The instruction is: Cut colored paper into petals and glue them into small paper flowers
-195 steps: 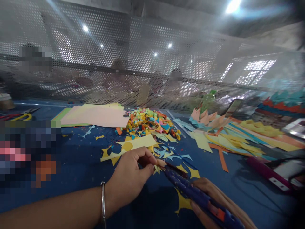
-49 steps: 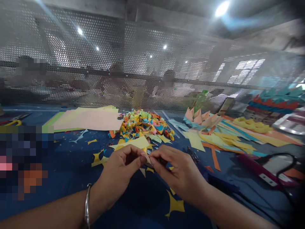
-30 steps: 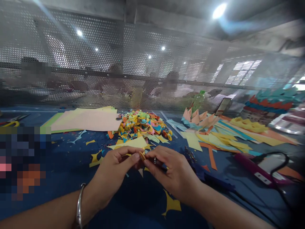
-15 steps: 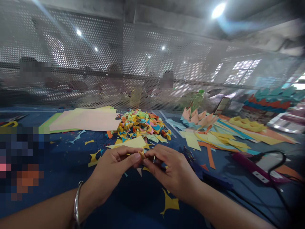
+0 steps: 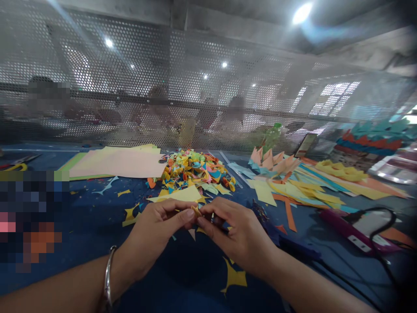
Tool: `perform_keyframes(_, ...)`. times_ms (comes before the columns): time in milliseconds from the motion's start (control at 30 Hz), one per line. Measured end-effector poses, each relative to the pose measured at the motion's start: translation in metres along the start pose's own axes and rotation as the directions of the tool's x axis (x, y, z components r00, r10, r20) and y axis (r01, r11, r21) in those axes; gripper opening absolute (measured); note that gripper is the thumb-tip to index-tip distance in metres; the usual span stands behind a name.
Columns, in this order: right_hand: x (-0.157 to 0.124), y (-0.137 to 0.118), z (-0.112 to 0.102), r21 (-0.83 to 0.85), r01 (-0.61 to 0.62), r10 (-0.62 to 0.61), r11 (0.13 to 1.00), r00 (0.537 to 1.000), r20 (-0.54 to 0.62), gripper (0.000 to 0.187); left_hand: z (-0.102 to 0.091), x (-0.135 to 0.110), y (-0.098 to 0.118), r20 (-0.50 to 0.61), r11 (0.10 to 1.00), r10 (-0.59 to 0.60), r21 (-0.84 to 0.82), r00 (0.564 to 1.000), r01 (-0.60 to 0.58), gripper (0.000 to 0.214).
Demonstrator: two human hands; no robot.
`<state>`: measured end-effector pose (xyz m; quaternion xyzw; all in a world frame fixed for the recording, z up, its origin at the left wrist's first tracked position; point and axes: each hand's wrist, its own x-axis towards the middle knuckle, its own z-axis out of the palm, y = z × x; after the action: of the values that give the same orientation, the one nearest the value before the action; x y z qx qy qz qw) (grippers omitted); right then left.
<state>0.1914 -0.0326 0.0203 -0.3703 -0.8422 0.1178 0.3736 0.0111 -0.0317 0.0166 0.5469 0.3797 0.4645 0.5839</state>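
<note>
My left hand point(image 5: 156, 232) and my right hand point(image 5: 234, 230) meet fingertip to fingertip low over the blue table point(image 5: 97, 217). Both pinch the same small yellow paper piece point(image 5: 195, 211), folded and mostly hidden by the fingers. A metal bangle point(image 5: 108, 282) circles my left wrist. Just beyond my fingers lies a yellow paper sheet with cut-outs point(image 5: 180, 194), and behind it a heap of curled coloured paper scraps point(image 5: 195, 169). A dark blue glue gun point(image 5: 276, 237) lies on the table right of my right hand, its cord trailing away.
Pink and green paper sheets point(image 5: 120, 163) lie at the back left. Folded paper shapes and long coloured strips point(image 5: 306, 182) spread at the right. A magenta tool with a black cord point(image 5: 352, 228) lies further right. Yellow offcuts point(image 5: 236, 278) dot the table. A perforated metal screen point(image 5: 195, 87) closes the back.
Earlier my right hand held the glue gun against the piece; it now lies on the table. Over the last second both hands stay pinched on the small piece, barely shifting.
</note>
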Motion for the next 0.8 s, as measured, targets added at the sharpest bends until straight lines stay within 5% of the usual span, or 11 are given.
perform_keyframes(800, 0.0008, -0.0011, -0.001, 0.016, -0.04, 0.04, 0.999, 0.999, 0.028, 0.014, -0.0013, 0.0001, -0.0003, 0.021, 0.999, -0.01, -0.053, 1.0, 0.011, 0.012)
